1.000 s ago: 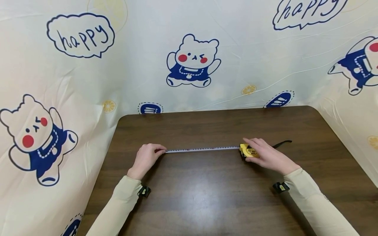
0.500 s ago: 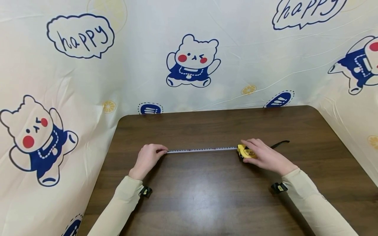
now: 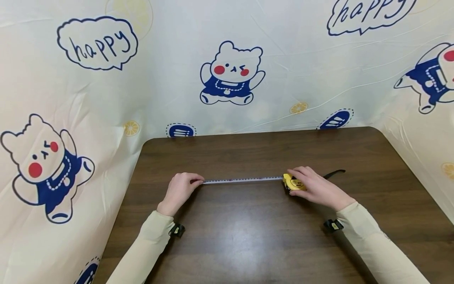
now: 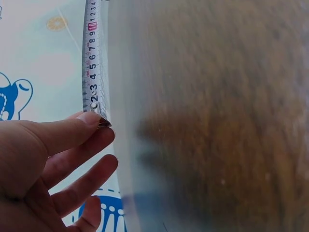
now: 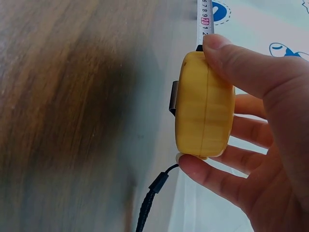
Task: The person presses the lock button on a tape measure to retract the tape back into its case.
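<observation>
A yellow and black tape measure [image 3: 293, 183] is in my right hand [image 3: 317, 188], held by its case above the dark table. In the right wrist view the thumb lies at the top of the yellow case [image 5: 204, 106] and other fingers curl round it. From the case a white blade [image 3: 242, 180] stretches straight across to my left hand [image 3: 180, 188]. There the thumb and index finger pinch the blade's end, as the left wrist view shows, with the low numbers of the blade [image 4: 91, 63] just beyond the fingertips. A black wrist strap [image 5: 146, 208] hangs from the case.
The brown wooden table [image 3: 241, 236] has rounded back corners. A pale curtain [image 3: 170, 71] printed with bears and lettering stands along its back and sides. Small black devices, one of them a wrist camera [image 3: 176, 230], sit at both sleeves.
My right hand has moved slightly left with the tape measure, and my left hand slightly right. The stretch of blade between them has become shorter.
</observation>
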A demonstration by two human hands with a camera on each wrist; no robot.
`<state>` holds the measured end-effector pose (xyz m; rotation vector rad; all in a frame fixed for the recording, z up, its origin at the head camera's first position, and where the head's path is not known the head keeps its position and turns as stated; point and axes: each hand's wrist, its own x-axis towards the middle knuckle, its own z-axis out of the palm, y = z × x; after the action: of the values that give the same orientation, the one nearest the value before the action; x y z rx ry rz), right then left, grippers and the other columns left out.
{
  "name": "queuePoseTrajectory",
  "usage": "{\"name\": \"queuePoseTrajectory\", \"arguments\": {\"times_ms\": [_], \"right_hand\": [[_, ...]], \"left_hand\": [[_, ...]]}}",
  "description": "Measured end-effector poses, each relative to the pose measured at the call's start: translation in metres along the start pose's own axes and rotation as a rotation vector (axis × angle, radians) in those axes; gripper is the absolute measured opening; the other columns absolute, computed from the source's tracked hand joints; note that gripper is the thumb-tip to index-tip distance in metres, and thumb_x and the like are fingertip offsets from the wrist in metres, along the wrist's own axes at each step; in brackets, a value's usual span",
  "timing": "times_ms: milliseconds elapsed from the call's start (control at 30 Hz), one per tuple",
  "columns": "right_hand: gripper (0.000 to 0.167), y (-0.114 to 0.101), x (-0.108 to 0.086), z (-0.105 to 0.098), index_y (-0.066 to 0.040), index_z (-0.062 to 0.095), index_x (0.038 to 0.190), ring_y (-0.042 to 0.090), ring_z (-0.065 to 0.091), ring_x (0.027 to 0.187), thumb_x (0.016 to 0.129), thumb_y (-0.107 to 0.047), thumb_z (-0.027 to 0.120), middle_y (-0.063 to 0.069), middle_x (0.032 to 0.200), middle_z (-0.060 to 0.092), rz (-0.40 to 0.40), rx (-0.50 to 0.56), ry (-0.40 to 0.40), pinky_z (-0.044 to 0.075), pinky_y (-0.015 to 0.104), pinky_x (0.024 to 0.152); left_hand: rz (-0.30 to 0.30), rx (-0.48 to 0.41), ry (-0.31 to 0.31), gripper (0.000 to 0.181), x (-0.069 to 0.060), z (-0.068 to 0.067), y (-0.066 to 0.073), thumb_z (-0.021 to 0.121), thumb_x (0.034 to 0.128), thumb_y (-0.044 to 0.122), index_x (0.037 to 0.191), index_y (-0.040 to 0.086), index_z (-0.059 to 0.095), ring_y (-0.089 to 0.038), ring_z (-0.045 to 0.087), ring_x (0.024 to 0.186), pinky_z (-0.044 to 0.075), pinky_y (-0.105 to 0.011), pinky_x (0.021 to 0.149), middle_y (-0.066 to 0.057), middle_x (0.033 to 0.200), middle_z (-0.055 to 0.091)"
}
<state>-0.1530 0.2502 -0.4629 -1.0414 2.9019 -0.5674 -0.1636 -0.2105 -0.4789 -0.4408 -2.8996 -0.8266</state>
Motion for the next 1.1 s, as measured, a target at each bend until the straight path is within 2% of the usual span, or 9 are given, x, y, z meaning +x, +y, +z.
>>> {"name": "queuePoseTrajectory", "arguments": {"times_ms": [633,1100], "right_hand": [[0.063,-0.011,0.008,0.002,0.001,0.06,0.141,0.027,0.057,0.116,0.092,-0.033,0.082,0.016,0.133,0.06,-0.001,0.001,-0.025,0.054,0.047,0.096],[0.062,-0.021,0.016,0.008,0.001,0.062,0.138,0.024,0.057,0.114,0.091,-0.033,0.083,0.013,0.129,0.062,-0.036,-0.006,-0.015,0.055,0.043,0.092]], "left_hand": [[0.009,-0.01,-0.017,0.006,0.001,0.007,0.013,0.08,0.0927,0.013,0.097,0.012,0.084,-0.023,0.076,0.091,0.058,-0.046,0.085,-0.001,0.095,0.08],[0.057,-0.003,-0.014,0.006,0.006,0.011,0.023,0.08,0.0928,0.014,0.097,0.014,0.084,-0.021,0.076,0.088,0.059,-0.044,0.083,0.001,0.094,0.08]]}}
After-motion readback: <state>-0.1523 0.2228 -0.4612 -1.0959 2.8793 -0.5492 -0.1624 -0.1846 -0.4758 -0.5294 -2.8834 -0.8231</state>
